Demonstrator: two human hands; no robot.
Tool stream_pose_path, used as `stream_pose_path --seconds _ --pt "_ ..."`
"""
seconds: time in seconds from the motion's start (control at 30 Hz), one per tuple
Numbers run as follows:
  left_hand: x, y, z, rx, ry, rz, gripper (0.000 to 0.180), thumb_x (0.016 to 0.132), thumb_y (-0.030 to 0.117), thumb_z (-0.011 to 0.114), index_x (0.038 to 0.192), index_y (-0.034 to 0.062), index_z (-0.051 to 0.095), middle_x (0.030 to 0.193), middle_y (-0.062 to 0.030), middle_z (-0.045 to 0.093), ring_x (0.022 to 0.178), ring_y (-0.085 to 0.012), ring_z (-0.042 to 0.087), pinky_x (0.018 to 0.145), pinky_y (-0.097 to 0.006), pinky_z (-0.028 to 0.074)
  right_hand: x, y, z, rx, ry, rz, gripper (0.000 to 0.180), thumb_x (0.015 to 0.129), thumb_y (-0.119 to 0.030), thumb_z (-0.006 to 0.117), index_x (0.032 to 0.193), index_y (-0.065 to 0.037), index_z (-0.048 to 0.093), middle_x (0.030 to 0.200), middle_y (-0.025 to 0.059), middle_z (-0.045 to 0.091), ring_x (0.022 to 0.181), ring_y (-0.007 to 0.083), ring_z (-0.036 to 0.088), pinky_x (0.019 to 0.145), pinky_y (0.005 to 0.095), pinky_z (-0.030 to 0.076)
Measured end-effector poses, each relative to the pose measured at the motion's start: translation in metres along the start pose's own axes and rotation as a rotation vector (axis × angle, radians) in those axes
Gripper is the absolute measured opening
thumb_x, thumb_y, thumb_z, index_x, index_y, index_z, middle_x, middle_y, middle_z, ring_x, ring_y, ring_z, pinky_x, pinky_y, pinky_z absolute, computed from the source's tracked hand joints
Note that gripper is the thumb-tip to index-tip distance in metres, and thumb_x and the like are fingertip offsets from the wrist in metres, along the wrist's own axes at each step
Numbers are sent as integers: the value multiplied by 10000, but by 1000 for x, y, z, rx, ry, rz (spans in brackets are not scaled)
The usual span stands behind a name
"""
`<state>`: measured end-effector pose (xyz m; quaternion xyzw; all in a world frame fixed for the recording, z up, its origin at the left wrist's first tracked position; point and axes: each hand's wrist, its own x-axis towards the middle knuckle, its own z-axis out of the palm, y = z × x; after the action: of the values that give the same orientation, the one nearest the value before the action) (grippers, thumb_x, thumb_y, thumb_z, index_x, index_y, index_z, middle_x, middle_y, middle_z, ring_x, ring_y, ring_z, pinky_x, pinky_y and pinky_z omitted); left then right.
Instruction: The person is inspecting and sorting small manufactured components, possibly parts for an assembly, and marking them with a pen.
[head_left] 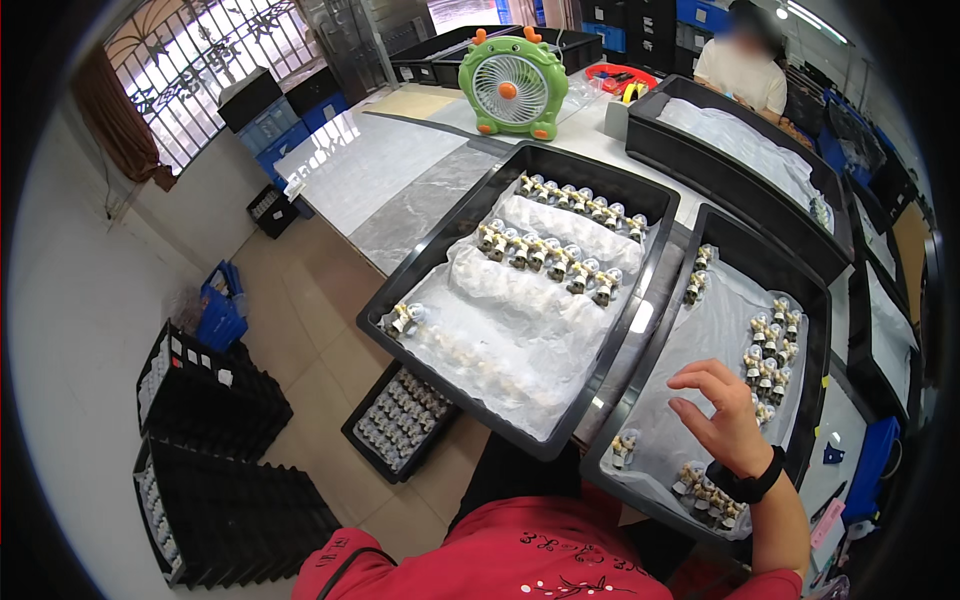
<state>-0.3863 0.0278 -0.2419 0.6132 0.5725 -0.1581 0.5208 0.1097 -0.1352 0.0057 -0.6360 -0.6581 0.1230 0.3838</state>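
My right hand [727,415], with a black watch on its wrist, hovers over the right black tray [690,235]. Its thumb and fingers curve apart with nothing between them. White paper lines that tray, and small white, gold and dark figurines [768,345] lie on it in groups, nearest the hand on its right side. Left of it, a larger black tray [440,262] has two rows of similar figurines [550,258] on folded white paper, plus a small bunch [404,319] at its left corner. My left hand is out of view; only the red left sleeve [340,562] shows.
A green fan [512,88] stands on the table [400,180] beyond the trays. Another paper-lined black tray [640,140] is at the far right, with a person [745,65] behind it. Stacked black trays [230,520] and a filled tray [402,420] sit low on the left.
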Motion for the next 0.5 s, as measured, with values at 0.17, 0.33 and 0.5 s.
stream_pose_path --seconds 0.17,0.33,0.5 --pt "-3 1 0 20 -19 3 142 890 166 481 966 63 541 884 -82 564 770 -221 557 623 -328 438 0 1 0 11 -13 8 210 734 -19 682 935 -37 625 940 110 603 847 267 604 732 317 483" --pt "-2 5 0 35 -39 17 156 894 171 478 983 59 539 902 -85 570 786 -225 563 636 -328 445 0 1 0 -4 -42 3 202 739 -22 681 933 -35 625 933 112 605 848 270 601 733 323 482" --pt "1 8 5 43 -64 33 170 899 176 475 1000 55 536 921 -89 576 803 -228 569 648 -328 451 -1 1 0 0 -60 18 197 742 -26 682 931 -35 625 929 114 607 852 271 602 736 324 483"
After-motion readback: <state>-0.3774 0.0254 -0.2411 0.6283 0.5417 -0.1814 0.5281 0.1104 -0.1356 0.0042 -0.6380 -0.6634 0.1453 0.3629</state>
